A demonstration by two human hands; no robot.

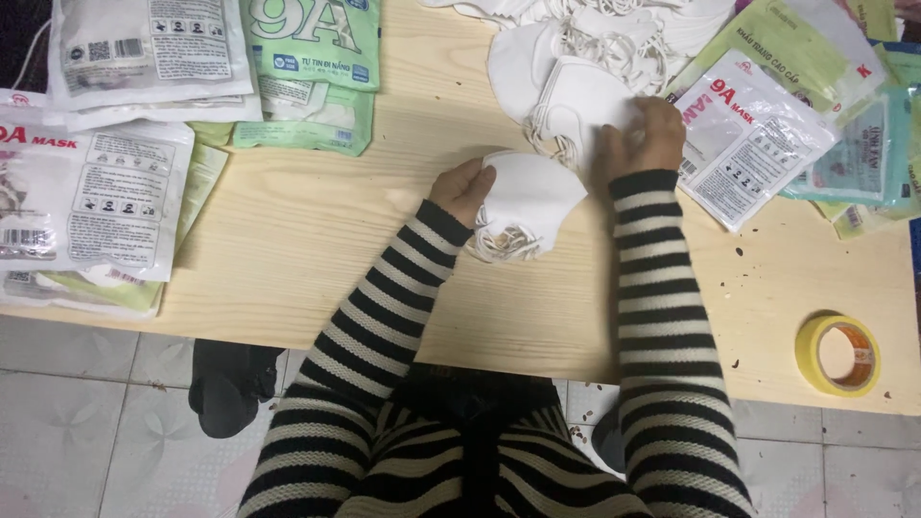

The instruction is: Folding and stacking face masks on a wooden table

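My left hand (462, 189) had a closed grip on a small stack of white masks (523, 206) just above the worktop (317, 240). My right hand (650, 134) pinched one mask (585, 101) off the loose pile (614, 34). The tangled ear loops might have snagged and dragged extras along.

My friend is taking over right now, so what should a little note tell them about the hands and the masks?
Left hand: holds a small stack of white masks above the wooden table.
Right hand: rests on one mask at the near edge of the loose mask pile.
Empty printed pouches lie at right; more packs sit at left. A yellow tape roll is by the near right edge.
Done: a few masks gathered.
Left: many loose masks in the pile.
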